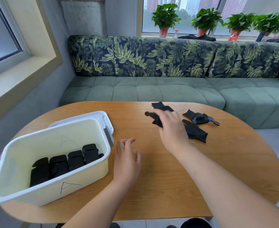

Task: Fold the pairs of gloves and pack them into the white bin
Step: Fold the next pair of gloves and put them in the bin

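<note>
The remaining work is lying on the far right part of the table (168,186), ahead of me and well apart from the white bin (86,183), which is sitting at my near left with four folded bundles (66,163) standing in a row inside it and its lid (102,116) resting just behind. My hands are working apart. My left hand (127,158) is hovering over bare wood just beside the bin's right wall, fingers loose and spread, holding nothing. My right hand (171,127) is lying stretched forward over the covered glove (152,116), and it is blurred, so I cannot tell whether the fingers are pinching the cloth or only pressing it. That glove is showing one black fingertip pointing left beyond my knuckles; the rest is hidden, so I am judging its long axis as running roughly left to right. The far glove (160,105) is lying just behind it, apparently touching it. To the right, the dotted glove (200,118) is lying crumpled, and the flat glove (195,132) is lying diagonally, thumb end far left, cuff near right, partly under my wrist. My right hand is plainly the nearer one to all four; the left is the nearer one to the bin. In my judgement the next move is calling for the loose gloves to be drawn toward me before pairing.
</note>
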Action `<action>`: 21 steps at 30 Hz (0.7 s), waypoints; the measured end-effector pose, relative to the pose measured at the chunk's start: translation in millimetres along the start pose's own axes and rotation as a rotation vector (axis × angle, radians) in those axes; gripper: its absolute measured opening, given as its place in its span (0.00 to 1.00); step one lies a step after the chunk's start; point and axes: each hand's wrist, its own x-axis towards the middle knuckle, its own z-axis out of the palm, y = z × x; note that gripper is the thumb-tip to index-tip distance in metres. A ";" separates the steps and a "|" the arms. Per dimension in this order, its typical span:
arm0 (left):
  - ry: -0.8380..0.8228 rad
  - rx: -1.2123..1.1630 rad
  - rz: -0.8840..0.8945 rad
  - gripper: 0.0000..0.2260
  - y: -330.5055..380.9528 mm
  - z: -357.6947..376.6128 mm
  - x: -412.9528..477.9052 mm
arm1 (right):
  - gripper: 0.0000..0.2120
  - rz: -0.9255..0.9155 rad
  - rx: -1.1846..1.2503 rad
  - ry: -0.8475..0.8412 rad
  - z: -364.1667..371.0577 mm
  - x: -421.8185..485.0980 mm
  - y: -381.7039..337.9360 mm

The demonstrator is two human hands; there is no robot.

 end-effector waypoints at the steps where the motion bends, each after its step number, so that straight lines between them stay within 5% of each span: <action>1: 0.005 0.006 0.005 0.20 -1.2 0.7 0.1 | 0.32 -0.024 -0.044 -0.094 8.7 -10.2 -0.7; 4: 0.003 0.027 0.030 0.20 -5.9 5.4 -0.5 | 0.29 -0.020 -0.121 -0.487 41.1 -54.8 1.0; 6: -0.025 0.047 0.058 0.21 -9.3 10.0 -0.7 | 0.30 -0.072 -0.136 -0.594 58.8 -81.2 4.3; 14: -0.252 0.170 0.305 0.25 -3.2 28.4 6.3 | 0.26 -0.027 0.127 -0.461 56.9 -85.2 17.3; 21: -0.289 0.346 0.362 0.29 -7.6 48.9 14.0 | 0.23 0.195 -0.063 -0.313 42.8 -76.4 58.7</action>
